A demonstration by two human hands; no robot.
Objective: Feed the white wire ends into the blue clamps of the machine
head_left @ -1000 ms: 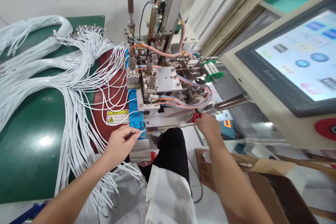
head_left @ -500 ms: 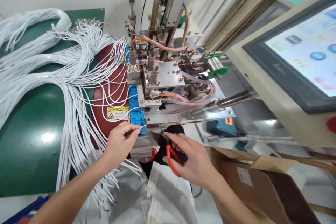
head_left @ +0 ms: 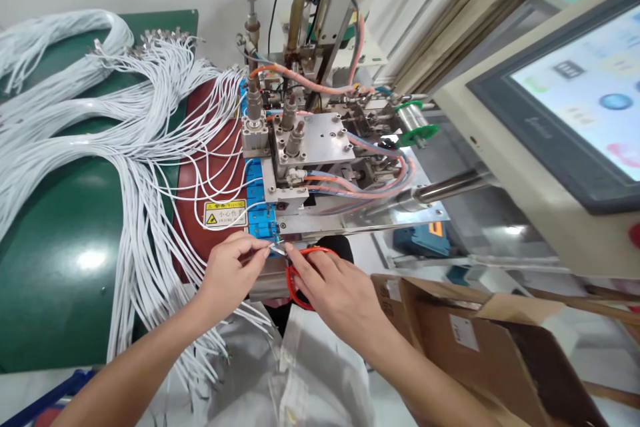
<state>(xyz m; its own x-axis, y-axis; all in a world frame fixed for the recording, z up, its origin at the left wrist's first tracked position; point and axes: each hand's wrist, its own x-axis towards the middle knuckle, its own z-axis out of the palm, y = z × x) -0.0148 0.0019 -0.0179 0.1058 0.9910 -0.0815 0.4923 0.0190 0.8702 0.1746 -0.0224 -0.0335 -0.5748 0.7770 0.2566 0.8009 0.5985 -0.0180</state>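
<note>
My left hand (head_left: 235, 270) pinches the end of a white cable (head_left: 274, 248) between thumb and forefinger, just in front of the row of blue clamps (head_left: 263, 221). My right hand (head_left: 335, 287) is closed around red-handled scissors (head_left: 295, 295), with fingers about the looped handles. The scissors' short blades meet the cable end beside my left fingertips; whether they have cut into it cannot be made out. Several other white cables (head_left: 220, 203) run into the blue clamps along the edge of the machine (head_left: 320, 143).
Thick bundles of white cables (head_left: 140, 213) lie over a green table (head_left: 55, 280). A yellow warning label (head_left: 225, 215) sits on the red-brown plate (head_left: 200, 240). On the right are a touchscreen panel (head_left: 575, 100), a solder-like wire spool (head_left: 414, 121) and an open cardboard box (head_left: 490, 360).
My right hand has moved left with the scissors, bringing their blades up to the cable end. My left hand stays nearly where it was, still pinching the cable.
</note>
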